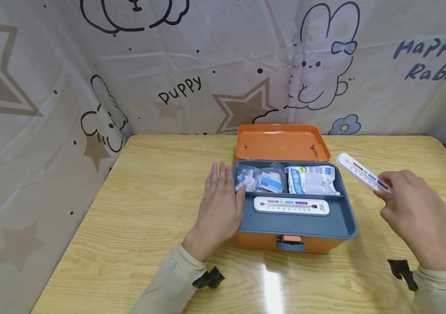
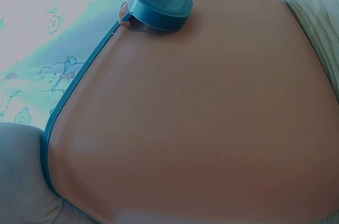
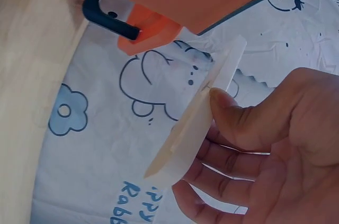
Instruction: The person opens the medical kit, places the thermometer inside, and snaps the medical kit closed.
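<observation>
My right hand (image 1: 419, 213) pinches one end of a white thermometer (image 1: 360, 171) with a printed scale, held up right of the box. In the right wrist view its plain edge shows between thumb and fingers. My left hand (image 1: 220, 205) lies with straight fingers along the left side of an orange and blue storage box (image 1: 254, 240), thumb at the rim. A second white thermometer (image 1: 291, 206) lies flat across the front section of the blue tray. Behind it sit clear bags with small blue-and-white packs (image 1: 260, 179) and a white-and-blue packet (image 1: 313, 180).
The orange lid (image 1: 279, 144) is folded back behind the box, near the printed cloth (image 1: 191, 52). A latch (image 1: 290, 245) hangs on the box's front. The wood-patterned table (image 1: 148, 192) extends to both sides, with glare near the front.
</observation>
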Tool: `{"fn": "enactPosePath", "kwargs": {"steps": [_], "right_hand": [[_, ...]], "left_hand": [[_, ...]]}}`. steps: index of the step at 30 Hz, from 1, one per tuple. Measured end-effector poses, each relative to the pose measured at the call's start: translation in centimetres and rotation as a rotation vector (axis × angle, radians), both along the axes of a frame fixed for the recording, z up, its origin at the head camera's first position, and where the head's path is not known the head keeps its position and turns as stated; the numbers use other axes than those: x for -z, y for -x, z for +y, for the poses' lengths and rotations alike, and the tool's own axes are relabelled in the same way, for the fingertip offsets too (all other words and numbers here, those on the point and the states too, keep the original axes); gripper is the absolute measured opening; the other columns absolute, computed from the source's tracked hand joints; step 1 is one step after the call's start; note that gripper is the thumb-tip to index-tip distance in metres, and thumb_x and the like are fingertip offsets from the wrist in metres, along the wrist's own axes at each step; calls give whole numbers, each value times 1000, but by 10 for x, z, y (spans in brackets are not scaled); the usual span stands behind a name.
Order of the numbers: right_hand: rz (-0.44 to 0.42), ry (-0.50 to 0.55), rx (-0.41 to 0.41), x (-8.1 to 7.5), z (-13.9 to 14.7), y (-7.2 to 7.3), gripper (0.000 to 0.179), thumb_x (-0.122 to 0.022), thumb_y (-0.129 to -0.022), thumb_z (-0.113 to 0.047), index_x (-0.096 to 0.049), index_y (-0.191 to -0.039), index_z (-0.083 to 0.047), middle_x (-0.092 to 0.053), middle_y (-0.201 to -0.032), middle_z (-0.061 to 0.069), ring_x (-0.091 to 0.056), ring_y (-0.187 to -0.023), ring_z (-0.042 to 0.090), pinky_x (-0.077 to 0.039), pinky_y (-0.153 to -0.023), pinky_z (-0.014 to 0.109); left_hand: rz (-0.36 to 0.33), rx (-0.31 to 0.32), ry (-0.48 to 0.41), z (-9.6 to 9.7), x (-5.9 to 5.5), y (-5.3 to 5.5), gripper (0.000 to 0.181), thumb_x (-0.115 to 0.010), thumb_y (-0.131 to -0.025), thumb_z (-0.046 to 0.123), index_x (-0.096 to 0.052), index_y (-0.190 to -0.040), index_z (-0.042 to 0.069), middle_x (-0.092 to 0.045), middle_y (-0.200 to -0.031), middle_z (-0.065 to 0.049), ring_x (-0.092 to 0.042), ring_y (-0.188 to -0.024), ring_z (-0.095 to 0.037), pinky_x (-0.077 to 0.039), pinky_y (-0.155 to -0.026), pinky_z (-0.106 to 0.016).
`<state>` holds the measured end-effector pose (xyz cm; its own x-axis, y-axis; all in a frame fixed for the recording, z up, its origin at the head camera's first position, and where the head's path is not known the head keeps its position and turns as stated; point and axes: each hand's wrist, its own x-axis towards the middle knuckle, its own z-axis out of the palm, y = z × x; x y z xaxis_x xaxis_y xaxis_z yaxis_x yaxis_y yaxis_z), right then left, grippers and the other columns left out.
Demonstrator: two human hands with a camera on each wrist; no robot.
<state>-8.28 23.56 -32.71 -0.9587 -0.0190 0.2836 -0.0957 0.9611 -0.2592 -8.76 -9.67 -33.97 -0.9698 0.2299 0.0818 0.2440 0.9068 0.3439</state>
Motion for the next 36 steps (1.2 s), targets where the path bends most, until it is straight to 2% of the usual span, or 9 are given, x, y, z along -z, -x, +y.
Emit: {"fn": "enactPosePath", "kwargs": {"steps": [9,18,28,36], "right_hand": [[-5,-10,-11,-10,-11,-1,31,-67,-83,3,-56,-110,13,-54,-101,30,-51,-77,40,-41,-58,56],[-15,-38,-79,-15,-17,-7,29,-68,-82,3,-59,-108,11,-56,-96,26,-50,-72,34,-44,-55,51],[146,-57,-222,-20,-28,-17,26,-71,-78,6,-62,-102,9,-61,-91,22,-56,-76,38,-42,-57,52],[181,-79,-281,-23,-41,-23,30,-72,-73,10,-63,-103,9,-64,-95,22,-59,-83,40,-45,-65,55]], "left_hand": [[10,-3,1,0,-2,1,61,-23,-106,33,-20,-148,-11,-10,-156,-26,3,-145,-36,-6,-118,-46],[-1,-8,2,0,0,0,61,-23,-106,34,-20,-148,-11,-10,-156,-25,3,-145,-36,-6,-118,-46],[15,2,-14,0,1,0,61,-22,-107,34,-21,-147,-12,-11,-156,-27,2,-145,-36,-6,-118,-46],[9,0,-12,1,2,0,61,-22,-107,34,-22,-147,-11,-11,-156,-26,3,-145,-36,-6,-118,-46]]}}
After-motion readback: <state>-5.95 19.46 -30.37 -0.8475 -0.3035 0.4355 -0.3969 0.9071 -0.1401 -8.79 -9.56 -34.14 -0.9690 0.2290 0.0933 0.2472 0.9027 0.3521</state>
